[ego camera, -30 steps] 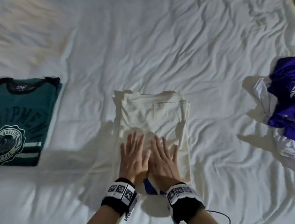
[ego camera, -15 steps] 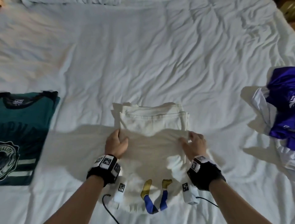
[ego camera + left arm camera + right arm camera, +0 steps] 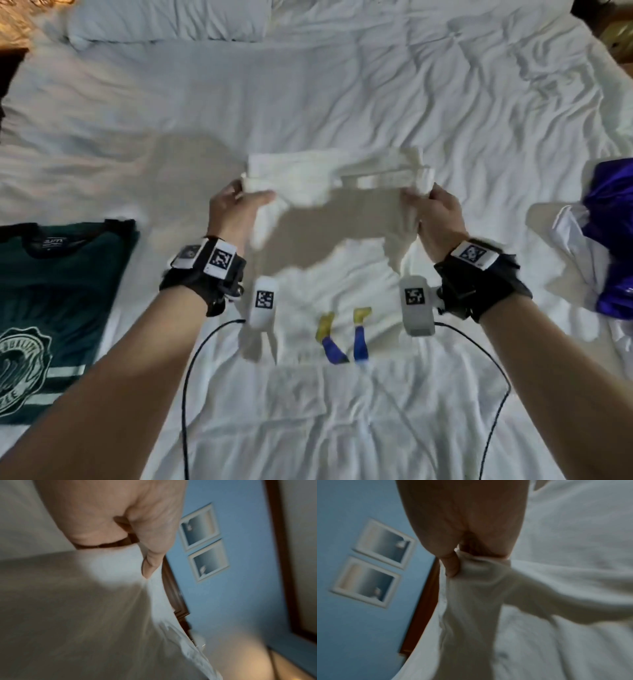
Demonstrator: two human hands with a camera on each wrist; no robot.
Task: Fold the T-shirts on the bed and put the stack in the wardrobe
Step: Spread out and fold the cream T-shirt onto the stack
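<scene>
Both hands lift the white T-shirt's upper half off the bed!
Left hand and right hand each pinch a side edge of the white T-shirt; its lower part lies on the bed, the folded green T-shirt off left.

White T-shirt, blue-yellow print; green T-shirt, white crest, stripes; purple-white garment; white sheet

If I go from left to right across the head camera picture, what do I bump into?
Green T-shirt → left hand → white T-shirt, held up by both hands → right hand → purple and white clothes. All of it is over the white bed.
</scene>
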